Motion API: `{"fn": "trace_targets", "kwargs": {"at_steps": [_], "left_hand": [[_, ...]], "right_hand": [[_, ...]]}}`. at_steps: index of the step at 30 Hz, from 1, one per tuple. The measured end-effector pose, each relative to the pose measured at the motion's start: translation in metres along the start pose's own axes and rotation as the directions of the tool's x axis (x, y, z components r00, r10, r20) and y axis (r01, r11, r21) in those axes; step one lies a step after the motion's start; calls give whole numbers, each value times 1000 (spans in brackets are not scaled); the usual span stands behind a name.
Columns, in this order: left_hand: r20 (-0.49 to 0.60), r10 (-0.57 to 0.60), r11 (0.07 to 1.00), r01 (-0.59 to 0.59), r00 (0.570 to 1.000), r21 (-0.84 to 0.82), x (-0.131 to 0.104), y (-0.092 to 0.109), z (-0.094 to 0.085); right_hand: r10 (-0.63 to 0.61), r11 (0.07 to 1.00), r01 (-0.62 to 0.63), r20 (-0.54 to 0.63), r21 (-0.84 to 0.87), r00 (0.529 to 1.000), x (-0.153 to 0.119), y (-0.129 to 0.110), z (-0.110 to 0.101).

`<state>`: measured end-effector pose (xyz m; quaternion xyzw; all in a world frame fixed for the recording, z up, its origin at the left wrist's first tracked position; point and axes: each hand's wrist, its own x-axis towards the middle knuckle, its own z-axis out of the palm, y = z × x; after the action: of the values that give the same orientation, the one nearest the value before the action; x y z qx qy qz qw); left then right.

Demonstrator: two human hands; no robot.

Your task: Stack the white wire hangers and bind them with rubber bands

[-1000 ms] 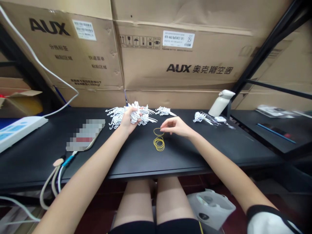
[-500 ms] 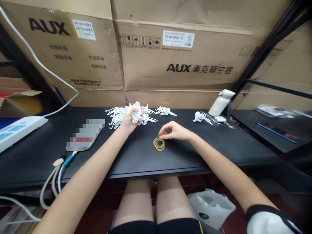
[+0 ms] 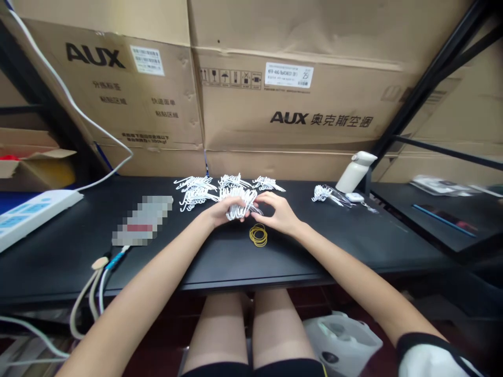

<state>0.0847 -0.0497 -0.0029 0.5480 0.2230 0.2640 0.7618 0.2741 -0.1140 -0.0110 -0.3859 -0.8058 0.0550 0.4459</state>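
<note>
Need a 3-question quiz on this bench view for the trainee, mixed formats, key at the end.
1. Multiple choice: what lies on the black tabletop between the held bundle of white hooks and the near edge?
A) scissors
B) yellow bands
C) a roll of tape

2. True or false: the white bottle and the white power strip are at opposite sides of the view.

3. Short answer: which hand is wrapped around the held bundle of white hooks?

Key: 1 B; 2 true; 3 the left hand.
</note>
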Motion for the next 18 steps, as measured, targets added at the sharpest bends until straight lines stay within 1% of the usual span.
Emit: {"fn": "trace_targets", "kwargs": {"at_steps": [4, 9, 11, 15, 18], "left_hand": [[-51, 5, 1000, -6, 999, -9, 1, -3, 3], [-90, -11, 1000, 10, 996, -11, 4, -6, 4], [-100, -7, 1000, 6, 995, -13, 6, -6, 4], [-107, -37, 999, 35, 994, -21, 6, -8, 7], [-111, -45, 998, 39, 993, -57, 6, -9, 11]], "right_hand": [[-1, 999, -2, -47, -50, 999, -4, 3, 12], [2, 963, -23, -79, -268, 997, -8, 3, 19], [-16, 947, -12, -84, -321, 996, -6, 2, 19], [-51, 935, 39, -25, -353, 998, -1, 4, 19], [-61, 928, 64, 20, -367, 998, 1, 8, 19]]}}
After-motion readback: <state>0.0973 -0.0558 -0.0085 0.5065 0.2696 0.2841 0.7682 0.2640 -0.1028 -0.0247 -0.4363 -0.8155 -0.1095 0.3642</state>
